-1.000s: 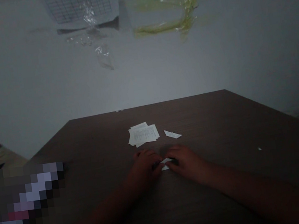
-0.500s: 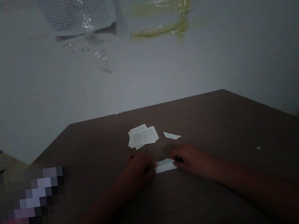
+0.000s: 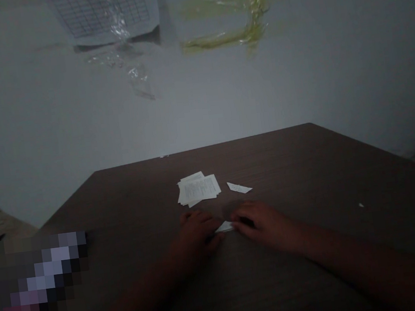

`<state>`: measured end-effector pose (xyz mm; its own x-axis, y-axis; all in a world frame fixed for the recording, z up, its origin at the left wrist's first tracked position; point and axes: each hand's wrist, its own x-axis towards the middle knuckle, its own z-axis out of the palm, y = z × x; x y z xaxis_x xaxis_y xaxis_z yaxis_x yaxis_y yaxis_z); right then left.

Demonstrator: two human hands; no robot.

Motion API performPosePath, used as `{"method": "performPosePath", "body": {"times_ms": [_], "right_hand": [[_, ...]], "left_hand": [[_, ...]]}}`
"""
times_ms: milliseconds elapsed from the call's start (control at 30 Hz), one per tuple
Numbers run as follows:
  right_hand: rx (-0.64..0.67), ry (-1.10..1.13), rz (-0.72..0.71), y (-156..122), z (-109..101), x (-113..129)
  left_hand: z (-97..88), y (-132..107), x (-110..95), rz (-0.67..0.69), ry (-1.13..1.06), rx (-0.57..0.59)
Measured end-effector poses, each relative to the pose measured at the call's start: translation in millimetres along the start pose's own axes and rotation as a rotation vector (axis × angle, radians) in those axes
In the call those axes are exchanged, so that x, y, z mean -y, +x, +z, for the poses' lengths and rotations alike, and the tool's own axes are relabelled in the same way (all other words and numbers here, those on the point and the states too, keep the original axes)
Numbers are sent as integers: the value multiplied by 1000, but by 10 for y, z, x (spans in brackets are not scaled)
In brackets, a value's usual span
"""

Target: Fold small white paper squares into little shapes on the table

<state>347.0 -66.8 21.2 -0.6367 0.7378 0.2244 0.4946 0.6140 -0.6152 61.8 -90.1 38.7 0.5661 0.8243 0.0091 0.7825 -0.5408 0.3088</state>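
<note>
A small folded white paper piece [image 3: 225, 226] lies on the dark brown table [image 3: 308, 173] between my two hands. My left hand [image 3: 196, 232] has curled fingers pinching its left end. My right hand [image 3: 263, 222] pinches the right end, covering part of the paper. Just beyond my hands lies a small stack of printed white paper sheets [image 3: 198, 188]. To the right of that stack rests a small folded paper shape [image 3: 239, 187].
A tiny white scrap [image 3: 361, 205] lies on the table at the right. The table's far edge meets a grey wall with a taped grid sheet [image 3: 106, 9] and yellowish tape [image 3: 228, 16]. A blurred patch covers the lower left.
My hands spread apart half a second ago, showing a longer strip of paper, and have now come together again so less of the paper shows.
</note>
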Motion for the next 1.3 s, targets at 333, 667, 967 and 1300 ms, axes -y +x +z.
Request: {"method": "performPosePath", "body": {"times_ms": [333,667,967,1300], "right_hand": [[24,-48,-56,27,44,-57],[-33,-67,-51,-5,70,-73],[-15,-57,-41,20,75,-95],[-23,-40,29,21,48,-29]], "left_hand": [[19,-17,49,2,-48,-5],[40,-53,307,20,-181,-84],[56,-14,415,8,-270,-106],[18,-18,196,-95,-138,-130]]}}
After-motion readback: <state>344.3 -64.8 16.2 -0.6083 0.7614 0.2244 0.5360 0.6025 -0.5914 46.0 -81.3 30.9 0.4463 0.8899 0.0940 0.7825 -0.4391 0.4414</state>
